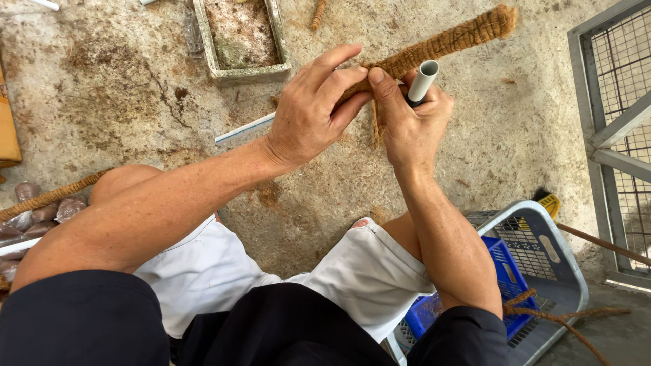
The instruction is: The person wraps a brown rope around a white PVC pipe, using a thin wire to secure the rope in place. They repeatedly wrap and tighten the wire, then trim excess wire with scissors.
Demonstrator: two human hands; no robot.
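The coir-wrapped pole point(441, 42) lies in the air above the concrete floor point(122, 88), and its long axis runs on a slant: from the hands it goes up and to the right, and it ends in a rounded fibre tip near the top edge of the view. The lower end of the wrapping sits just at the hands, so both hands are at the same end of the pole and the free end points away from the person.

The left hand point(315, 108) comes from the left side and lies over the pole. Its fingers point(339, 68) are curled and closed on the brown fibre, with the fingertips resting on top of the wrapping. The right hand point(413, 125) is below and slightly to the right, touching the left one at the thumb. It is clamped on the bare grey pipe end point(424, 78), which stands out between thumb and forefinger, with the open mouth of the pipe pointing up and right, almost parallel to the wrapped part. Some loose fibres hang down between the two hands.

Both hands are equally near to the wrapping edge; the left is on the fibre, the right on the pipe. Behind the hands, well apart, stands a rectangular trough point(241, 37) filled with brown fibre dust. A thin white rod point(244, 127) lies on the floor under the left wrist.
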